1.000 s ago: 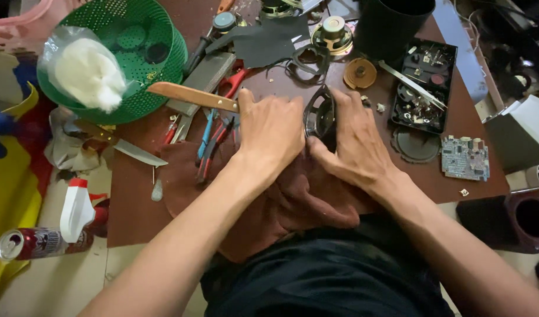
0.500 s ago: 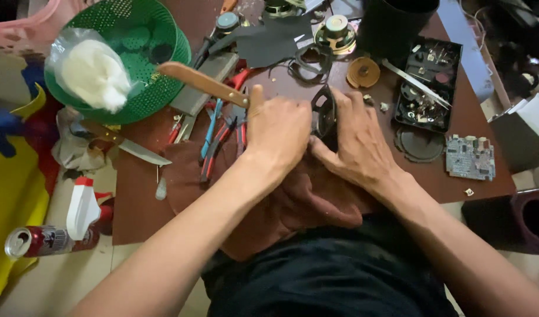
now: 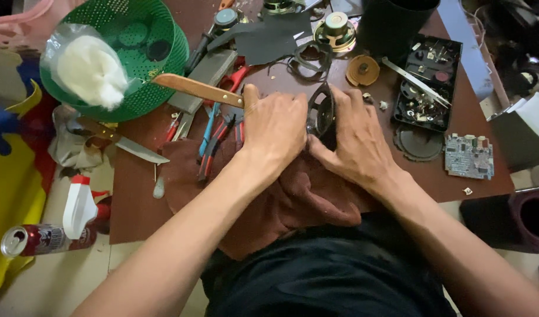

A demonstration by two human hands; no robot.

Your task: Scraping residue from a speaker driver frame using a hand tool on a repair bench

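A single head-mounted camera views the scene from above, facing steeply down and slightly forward over the person's own torso. The forearms enter from the bottom edge and converge near frame centre, where the left hand point(image 3: 276, 126) and right hand point(image 3: 353, 138) sit at close range. The brown table point(image 3: 137, 199) fills the middle and upper frame; the floor shows along the left and lower-left edges. No second view is available for overlap.
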